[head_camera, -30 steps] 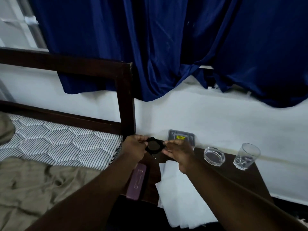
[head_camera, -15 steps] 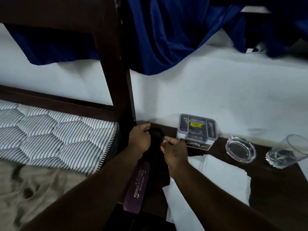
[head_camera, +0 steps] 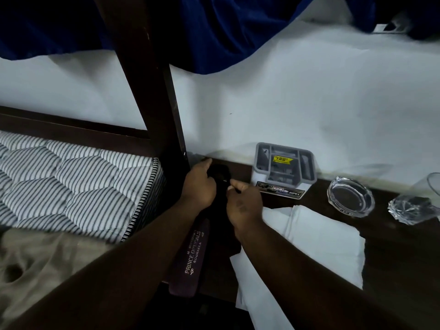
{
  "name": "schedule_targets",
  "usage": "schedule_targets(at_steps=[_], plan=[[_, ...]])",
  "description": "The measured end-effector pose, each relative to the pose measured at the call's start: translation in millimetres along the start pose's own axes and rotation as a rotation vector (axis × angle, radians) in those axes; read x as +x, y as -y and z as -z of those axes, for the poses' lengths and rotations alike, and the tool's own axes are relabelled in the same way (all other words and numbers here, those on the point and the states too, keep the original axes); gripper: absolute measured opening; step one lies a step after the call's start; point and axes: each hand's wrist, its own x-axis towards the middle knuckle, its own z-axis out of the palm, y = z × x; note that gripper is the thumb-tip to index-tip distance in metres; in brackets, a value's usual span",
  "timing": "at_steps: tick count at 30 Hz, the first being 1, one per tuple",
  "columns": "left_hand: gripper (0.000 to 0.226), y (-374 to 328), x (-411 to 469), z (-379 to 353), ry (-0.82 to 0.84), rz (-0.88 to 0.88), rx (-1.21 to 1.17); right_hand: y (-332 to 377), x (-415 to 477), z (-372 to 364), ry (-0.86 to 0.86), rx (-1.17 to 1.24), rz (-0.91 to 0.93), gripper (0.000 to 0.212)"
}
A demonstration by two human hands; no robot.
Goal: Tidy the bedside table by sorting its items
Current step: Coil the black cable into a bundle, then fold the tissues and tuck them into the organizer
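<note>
2 hands, left hand (head_camera: 198,185) and right hand (head_camera: 244,204), clamped on dark object (head_camera: 220,173), glasses case (head_camera: 190,258) reading "PRINCE OPTICALS", organiser (head_camera: 284,169) labelled "OPEL"

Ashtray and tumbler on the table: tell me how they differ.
The ashtray is low and wide; the tumbler is taller. The ashtray sits flat with its bowl facing up, while the tumbler looks tilted from this view, its mouth cut off by the frame edge. The ashtray stands nearer the grey organizer; the tumbler is farther right. Both are clear glass and look empty.
</note>
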Motion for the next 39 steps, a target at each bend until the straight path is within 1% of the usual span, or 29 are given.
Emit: schedule_targets(at_steps=[6,8,13,15,20,22,25,28,30,31,33,34,36,39], plan=[[0.064,6,0,2,-0.026,-0.002,-0.013,1,0,4,0.005,-0.01,0.001,0.032],[0.064,11,-1,5,-0.012,-0.011,-0.019,0,1,4,0.003,-0.012,-0.016,0.033],[0.071,7,-13,11,-0.018,0.012,-0.058,1,-4,11,0.0,0.005,-0.059,0.034],[0.071,-1,-24,12,-0.035,-0.02,-0.052,4,-10,17,-0.001,0.019,-0.063,0.033],[0.068,-25,-62,14,-0.14,-0.127,-0.017,16,-30,42,0.005,0.024,-0.036,0.035],[0.066,-37,-79,14,-0.146,-0.154,-0.025,21,-39,55,0.004,0.03,-0.016,0.034],[0.065,-58,-104,11,-0.138,-0.183,-0.03,34,-58,81,-0.01,0.033,0.062,0.031],[0.062,-85,-130,8,-0.089,-0.209,-0.104,43,-78,104,-0.009,0.046,0.117,0.028],[0.06,-100,-146,4,-0.016,-0.209,-0.216,48,-89,125,-0.028,0.039,0.139,0.027],[0.06,-104,-153,1,0.016,-0.196,-0.263,52,-96,137,-0.029,0.047,0.158,0.025],[0.054,-116,-166,-6,0.059,-0.173,-0.331,62,-107,161,-0.046,0.076,0.176,0.033],[0.049,-123,-174,-9,0.085,-0.167,-0.377,64,-112,174,-0.065,0.095,0.163,0.034],[0.042,-140,-194,-17,0.139,-0.12,-0.475,65,-123,197,-0.087,0.132,0.159,0.031],[0.037,-152,-217,-27,0.185,-0.058,-0.524,58,-137,219,-0.09,0.15,0.178,0.027]])
